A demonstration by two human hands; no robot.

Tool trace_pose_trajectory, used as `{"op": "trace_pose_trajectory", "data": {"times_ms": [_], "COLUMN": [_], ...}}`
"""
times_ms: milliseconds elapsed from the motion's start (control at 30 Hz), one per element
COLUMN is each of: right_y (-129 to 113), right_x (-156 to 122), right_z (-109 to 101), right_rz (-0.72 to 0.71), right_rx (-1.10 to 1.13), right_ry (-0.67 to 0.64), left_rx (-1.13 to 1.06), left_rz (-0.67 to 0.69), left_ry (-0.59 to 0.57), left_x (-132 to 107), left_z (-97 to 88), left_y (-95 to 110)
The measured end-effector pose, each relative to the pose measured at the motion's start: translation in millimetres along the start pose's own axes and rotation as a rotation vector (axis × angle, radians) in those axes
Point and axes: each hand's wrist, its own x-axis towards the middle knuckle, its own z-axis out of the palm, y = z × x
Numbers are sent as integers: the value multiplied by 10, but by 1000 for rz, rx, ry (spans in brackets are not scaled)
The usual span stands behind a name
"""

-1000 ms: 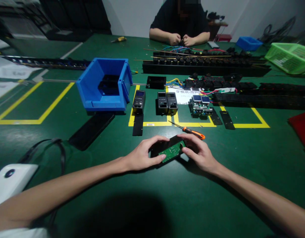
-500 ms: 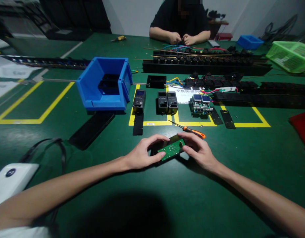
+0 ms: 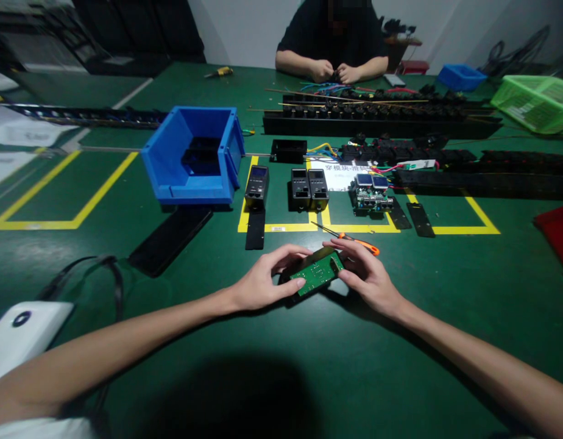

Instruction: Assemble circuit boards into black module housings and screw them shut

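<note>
Between my two hands is a green circuit board (image 3: 315, 275) lying in a black plastic housing (image 3: 296, 301), tilted with its right end farther away. My left hand (image 3: 267, 281) is closed round the left end, its thumb pressing on the board. My right hand (image 3: 366, 277) grips the right end, thumb on the near corner and fingers along the far side. Just beyond my right fingers lies a screwdriver (image 3: 361, 244) with an orange and black handle. Farther off stand black modules (image 3: 257, 186) and bare circuit boards with small screens (image 3: 371, 194).
A blue bin (image 3: 194, 194) holding black parts stands left of the modules. A black phone-like slab (image 3: 169, 241) and a white device (image 3: 30, 332) with a cable lie to the left. Long black strips (image 3: 373, 127) cross the back. Opposite sits a person (image 3: 331, 42), hands together.
My right fingers have shifted slightly left along the housing's far edge. The board and housing have turned a little, showing more of the far wall.
</note>
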Motion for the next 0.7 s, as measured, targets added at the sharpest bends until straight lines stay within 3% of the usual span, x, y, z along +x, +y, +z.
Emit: {"op": "trace_pose_trajectory", "data": {"times_ms": [100,200,367,500,700], "right_y": [2,7,-8,-52,-46], "right_x": [-2,-4,-4,4,11], "right_z": [12,18,-7,-22,-20], "right_rz": [-14,-11,-82,-239,-255], "right_rx": [21,16,-134,-336,-408], "right_ry": [29,41,-68,-212,-201], "left_rx": [-126,-250,-368,-375,-465], "left_rz": [-71,-53,3,-6,-41], "left_ry": [20,42,89,56,-51], "left_x": [8,42,114,123,97], "left_z": [-34,-71,-106,-115,-124], "left_y": [-31,-96,-164,-149,-151]}}
